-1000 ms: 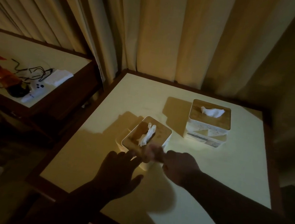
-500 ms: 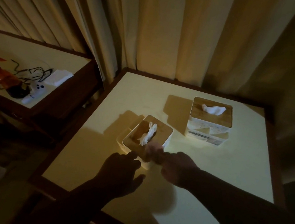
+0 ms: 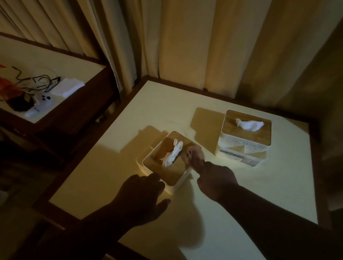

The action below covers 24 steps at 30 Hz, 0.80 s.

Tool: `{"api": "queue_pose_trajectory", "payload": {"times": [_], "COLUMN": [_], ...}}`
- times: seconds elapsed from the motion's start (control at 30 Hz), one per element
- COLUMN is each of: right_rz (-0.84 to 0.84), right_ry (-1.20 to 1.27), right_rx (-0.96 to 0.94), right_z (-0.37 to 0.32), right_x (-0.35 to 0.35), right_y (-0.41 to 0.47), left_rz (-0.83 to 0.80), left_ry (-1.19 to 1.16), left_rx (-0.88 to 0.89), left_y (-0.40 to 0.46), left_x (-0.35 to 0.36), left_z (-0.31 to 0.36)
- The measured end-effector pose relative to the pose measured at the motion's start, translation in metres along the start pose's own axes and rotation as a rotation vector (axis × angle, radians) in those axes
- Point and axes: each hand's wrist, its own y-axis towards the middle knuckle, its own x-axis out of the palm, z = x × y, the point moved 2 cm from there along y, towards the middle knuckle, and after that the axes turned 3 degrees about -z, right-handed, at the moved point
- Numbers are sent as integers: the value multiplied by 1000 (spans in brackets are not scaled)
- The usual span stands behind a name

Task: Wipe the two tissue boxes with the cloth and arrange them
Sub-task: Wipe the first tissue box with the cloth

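Pale table [image 3: 233, 201] with a dark wooden rim, pushed into a curtained corner. Two tissue boxes on it, well apart: far box [image 3: 245, 138] square to the back right, tissue poking from its wooden lid; near box [image 3: 168, 161] turned at an angle, close to the front left edge, its own tissue standing up from the slot. Side shelf to the left, cluttered with cables and small objects too dim to name.

Step in hand, by the look of it: wiping the lid of the near box. To do it well: keep the box pinned from the front so the strokes do not skate it across the table, run the cloth along the lid on each side of the slot rather than over the tissue, then down the side walls before turning to the far box.

Left hand [image 3: 140, 199] at the front corner of the near box, fingertips against its wall, fingers fairly straight, bracing rather than grasping. Right hand [image 3: 217, 182] just beside the box's right edge, fingers curled and pinching a small pale cloth [image 3: 193, 154], which lies on the right part of the lid, next to the tissue; cloth blurred, edges hard to make out.
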Motion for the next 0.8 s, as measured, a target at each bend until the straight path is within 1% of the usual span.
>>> {"api": "queue_pose_trajectory", "payload": {"times": [0.03,0.1,0.13,0.17,0.23,0.27,0.3,0.37,0.4,0.43,0.47,0.5,0.53,0.57,0.63,0.67,0.7,0.73,0.8], "right_rz": [-16,-107,-116,-93,-21,-15,-16,-74,-80,-71,-44,-17,-3,-7,-63,-87,-95,-75,5], "right_ry": [20,33,-13,-41,28,60,70,41,1,-62,-80,-53,-19,-7,63,54,10,-24,15], "right_rx": [-74,-282,-309,-254,-21,22,-24,-242,-289,-264,-173,-82,-35,-63,-281,-350,-334,-253,-62], "right_z": [-3,-12,-10,-3,11,14,11,1,0,4,10,13,14,10,-7,-10,-9,-5,5], "right_x": [1,2,2,1,-3,-4,-3,3,2,2,-1,-1,-1,-1,-2,-1,-1,0,1], "right_y": [1,-4,-3,1,6,7,9,6,6,8,10,10,8,7,0,-3,-3,0,5], "left_rz": [0,3,0,-3,-10,-14,-17,-12,-9,-5,-1,7,10,15,28,39,48,52,66], "left_ry": [-6,-20,-26,-33,-37,-39,-42,-54,-60,-64,-68,-68,-67,-66,-57,-55,-58,-61,-69], "left_rx": [-1,-2,-2,-4,-6,-4,-1,3,4,3,1,-5,-11,-16,-23,-27,-29,-29,-25], "left_y": [0,-1,-1,-1,-2,-2,-2,-3,-3,-3,-2,-2,-2,-2,-2,-2,-1,-1,1], "left_x": [-1,-4,-4,-5,-6,-5,-4,-4,-3,-3,-3,-2,-1,0,1,1,1,1,0], "left_z": [1,2,2,3,2,2,2,3,3,3,3,2,2,1,1,1,1,1,1]}}
